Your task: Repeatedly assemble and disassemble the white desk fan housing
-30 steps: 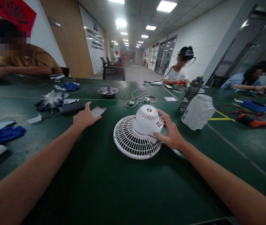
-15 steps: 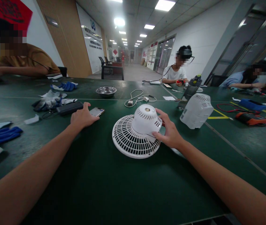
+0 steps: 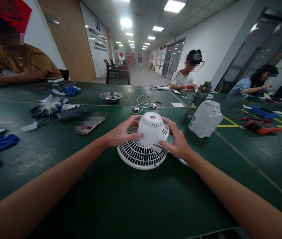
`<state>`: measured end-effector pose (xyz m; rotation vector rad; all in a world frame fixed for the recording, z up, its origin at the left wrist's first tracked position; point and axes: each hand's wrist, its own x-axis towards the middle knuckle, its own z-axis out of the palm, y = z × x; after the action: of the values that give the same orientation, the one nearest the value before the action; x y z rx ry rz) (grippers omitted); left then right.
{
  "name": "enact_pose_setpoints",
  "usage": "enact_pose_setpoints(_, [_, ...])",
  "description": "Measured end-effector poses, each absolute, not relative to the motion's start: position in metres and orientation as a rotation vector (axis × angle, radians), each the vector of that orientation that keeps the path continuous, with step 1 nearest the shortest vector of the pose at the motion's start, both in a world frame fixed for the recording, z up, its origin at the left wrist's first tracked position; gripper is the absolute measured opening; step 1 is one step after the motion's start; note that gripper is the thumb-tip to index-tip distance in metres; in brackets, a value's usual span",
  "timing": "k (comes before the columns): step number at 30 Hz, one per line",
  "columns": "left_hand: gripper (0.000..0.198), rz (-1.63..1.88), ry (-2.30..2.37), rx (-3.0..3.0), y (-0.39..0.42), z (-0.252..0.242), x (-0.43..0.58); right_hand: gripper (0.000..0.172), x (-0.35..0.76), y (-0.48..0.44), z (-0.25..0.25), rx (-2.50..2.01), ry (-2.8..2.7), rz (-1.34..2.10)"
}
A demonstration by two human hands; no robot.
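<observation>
A white fan head point(image 3: 153, 129) lies on the green table with its round slatted grille point(image 3: 142, 156) underneath and the vented motor housing on top. My left hand point(image 3: 122, 132) curves round the housing's left side, thumb and fingers against it. On the opposite side my right hand point(image 3: 178, 141) grips the housing, its thumb near the lower front edge. Part of a white piece under my right wrist is mostly hidden. To the left lies a phone point(image 3: 91, 125), partly blurred out.
A white plastic cover point(image 3: 206, 119) and a dark bottle point(image 3: 199, 98) stand to the right. Behind are a white cable point(image 3: 147, 104) and a metal bowl point(image 3: 111, 97). Gloves point(image 3: 50, 105) and a dark case point(image 3: 71, 114) lie left; an orange meter point(image 3: 262, 127) lies right. Several people sit around.
My left hand has left the phone and moved right onto the fan's motor housing. The phone now lies nearer me. My right hand stays on the housing.
</observation>
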<state>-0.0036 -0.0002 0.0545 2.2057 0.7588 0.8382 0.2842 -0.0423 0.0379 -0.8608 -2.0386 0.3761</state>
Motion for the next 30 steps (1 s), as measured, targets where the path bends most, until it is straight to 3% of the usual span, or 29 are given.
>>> enact_pose_setpoints(3, [0.086, 0.850, 0.824, 2.343, -0.012, 0.057, 0.005, 0.085, 0.284, -0.045, 0.039, -0.858, -2.043, 0.400])
enact_pose_setpoints(16, [0.082, 0.823, 0.937, 2.463, -0.025, 0.054, 0.011, 0.100, 0.292, -0.047, 0.046, -0.814, -2.274, 0.279])
enact_pose_setpoints(30, [0.081, 0.904, 0.918, 2.474, -0.029, 0.046, 0.012, 0.096, 0.298, -0.050, 0.043, -0.745, -2.282, 0.186])
